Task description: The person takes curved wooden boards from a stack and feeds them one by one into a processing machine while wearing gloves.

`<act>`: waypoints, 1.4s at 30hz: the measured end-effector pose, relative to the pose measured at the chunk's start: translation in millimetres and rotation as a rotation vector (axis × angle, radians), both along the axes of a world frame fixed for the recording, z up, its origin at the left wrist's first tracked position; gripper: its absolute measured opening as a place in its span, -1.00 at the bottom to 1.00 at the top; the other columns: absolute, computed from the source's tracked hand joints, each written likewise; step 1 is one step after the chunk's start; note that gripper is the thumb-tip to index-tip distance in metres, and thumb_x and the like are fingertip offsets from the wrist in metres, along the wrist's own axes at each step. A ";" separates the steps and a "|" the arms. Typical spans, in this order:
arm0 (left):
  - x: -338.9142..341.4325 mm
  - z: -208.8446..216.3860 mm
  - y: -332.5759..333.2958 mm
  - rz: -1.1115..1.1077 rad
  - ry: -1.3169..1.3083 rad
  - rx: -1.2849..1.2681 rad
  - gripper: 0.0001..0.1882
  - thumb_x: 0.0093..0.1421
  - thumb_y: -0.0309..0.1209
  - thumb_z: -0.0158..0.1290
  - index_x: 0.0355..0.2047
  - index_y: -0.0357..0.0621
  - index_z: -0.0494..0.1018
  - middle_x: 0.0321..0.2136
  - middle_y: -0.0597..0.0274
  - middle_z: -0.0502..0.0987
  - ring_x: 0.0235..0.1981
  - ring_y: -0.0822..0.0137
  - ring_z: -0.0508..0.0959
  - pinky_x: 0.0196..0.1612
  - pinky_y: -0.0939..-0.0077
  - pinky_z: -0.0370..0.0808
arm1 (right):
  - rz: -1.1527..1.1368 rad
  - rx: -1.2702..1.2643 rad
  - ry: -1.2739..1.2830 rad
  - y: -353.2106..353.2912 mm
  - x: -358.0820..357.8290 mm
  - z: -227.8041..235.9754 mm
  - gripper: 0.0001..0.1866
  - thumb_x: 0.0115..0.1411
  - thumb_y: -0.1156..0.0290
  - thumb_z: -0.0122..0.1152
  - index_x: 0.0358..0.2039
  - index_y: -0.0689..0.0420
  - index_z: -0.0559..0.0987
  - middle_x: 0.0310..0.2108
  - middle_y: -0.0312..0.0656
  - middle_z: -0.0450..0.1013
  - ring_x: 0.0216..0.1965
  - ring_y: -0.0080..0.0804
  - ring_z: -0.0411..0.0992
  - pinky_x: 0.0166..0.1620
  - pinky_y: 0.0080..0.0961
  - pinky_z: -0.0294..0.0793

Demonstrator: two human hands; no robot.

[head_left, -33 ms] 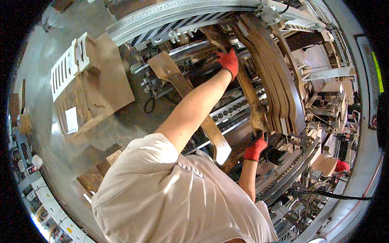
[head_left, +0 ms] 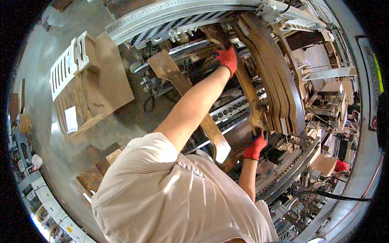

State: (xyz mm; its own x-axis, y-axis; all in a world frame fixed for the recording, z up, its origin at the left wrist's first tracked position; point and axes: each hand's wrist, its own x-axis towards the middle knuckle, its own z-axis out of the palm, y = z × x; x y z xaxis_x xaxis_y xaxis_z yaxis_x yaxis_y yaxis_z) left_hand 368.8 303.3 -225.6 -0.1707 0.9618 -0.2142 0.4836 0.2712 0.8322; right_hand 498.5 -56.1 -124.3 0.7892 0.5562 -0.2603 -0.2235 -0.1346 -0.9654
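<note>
Both my hands wear red gloves and are at a long, narrow brown wooden board [head_left: 250,90] with curved edges, lying across the machine. My left hand [head_left: 228,60] is closed over its far part, with the fingers toward the left edge. Its near end is in the grip of my right hand [head_left: 256,146], whose dark fingertips wrap the wood. To the right, close beside this board, several similar curved boards lie in a stack [head_left: 270,75]. Another shaped board [head_left: 165,67] lies on the left, partly hidden under my left forearm.
A metal beam [head_left: 182,18] with a striped strip spans the far side. On the left a large brown box-like stack [head_left: 101,91] carries a white slotted piece [head_left: 69,65]. Machine rails [head_left: 283,170] and cables [head_left: 332,195] are at the right. A grey frame edges the far right.
My left hand has shifted very slightly away from me along the board. The right hand and the boards look the same.
</note>
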 end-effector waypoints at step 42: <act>24.8 32.8 -36.9 0.616 -0.829 0.375 -0.53 0.23 -0.27 0.01 0.05 -0.33 0.27 -0.03 -0.09 0.44 -0.03 -0.01 0.44 0.00 0.26 0.34 | -0.027 0.022 0.112 -5.9 -1.9 2.1 -0.80 0.17 0.48 0.11 -0.19 0.24 0.50 -0.28 -0.20 0.48 -0.33 -0.34 0.45 -0.26 -0.36 0.50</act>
State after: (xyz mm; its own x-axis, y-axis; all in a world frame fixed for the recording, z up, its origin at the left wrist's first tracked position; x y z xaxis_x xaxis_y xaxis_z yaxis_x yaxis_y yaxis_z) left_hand 393.7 266.4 -192.8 -0.5821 0.7891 -0.1964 -0.3952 -0.0634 0.9164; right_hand 496.6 -62.0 -122.2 0.7706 0.5418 -0.3357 -0.3333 -0.1063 -0.9368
